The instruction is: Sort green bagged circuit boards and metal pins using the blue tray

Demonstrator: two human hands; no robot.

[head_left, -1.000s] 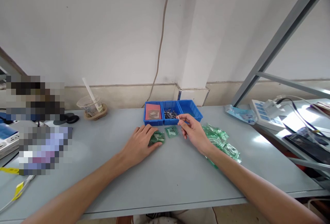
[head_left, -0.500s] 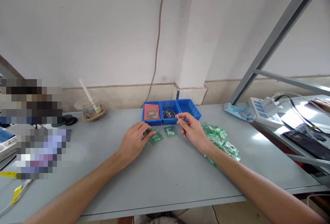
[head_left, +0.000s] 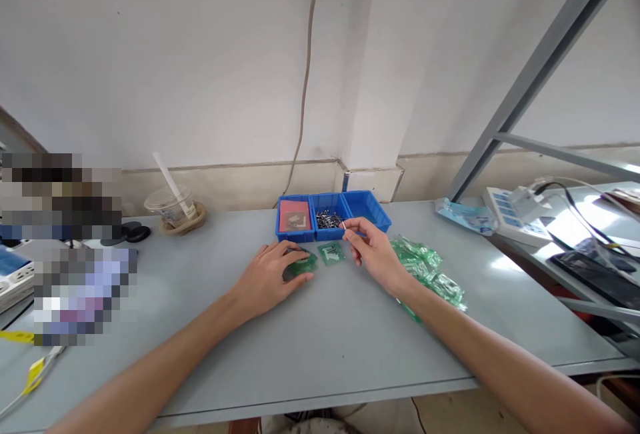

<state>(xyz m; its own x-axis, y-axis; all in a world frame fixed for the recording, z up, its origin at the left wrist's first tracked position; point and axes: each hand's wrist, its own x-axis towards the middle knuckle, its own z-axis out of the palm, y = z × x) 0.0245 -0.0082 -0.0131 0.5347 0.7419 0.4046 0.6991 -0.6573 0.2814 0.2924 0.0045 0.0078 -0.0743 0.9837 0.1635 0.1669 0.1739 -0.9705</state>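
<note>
My left hand (head_left: 273, 279) rests on the table with thumb and fingers apart around a small green plastic bag (head_left: 306, 262), partly covered by the fingers. The fingertips touch the bag. In my right hand (head_left: 369, 247) a small thin pale piece (head_left: 343, 226) is pinched between thumb and forefinger, just in front of the blue bins; its kind is too small to tell. Between the hands lies another green bag (head_left: 331, 253) with whitish parts inside. A pile of green plastic bags (head_left: 434, 277) sits beside my right wrist, partly behind the forearm.
Three joined blue bins (head_left: 295, 237) stand at the back. The left holds a pink sheet and pale parts, the middle many small metal pieces (head_left: 329, 220). A plastic cup (head_left: 173, 204), a light-blue packet (head_left: 467, 216), a power strip (head_left: 513, 217) and a metal frame (head_left: 500, 121) surround the area.
My left thumb has moved down and away from the fingers, and the hand has spread over the green bag. The right hand stays in nearly the same place with its pinch.
</note>
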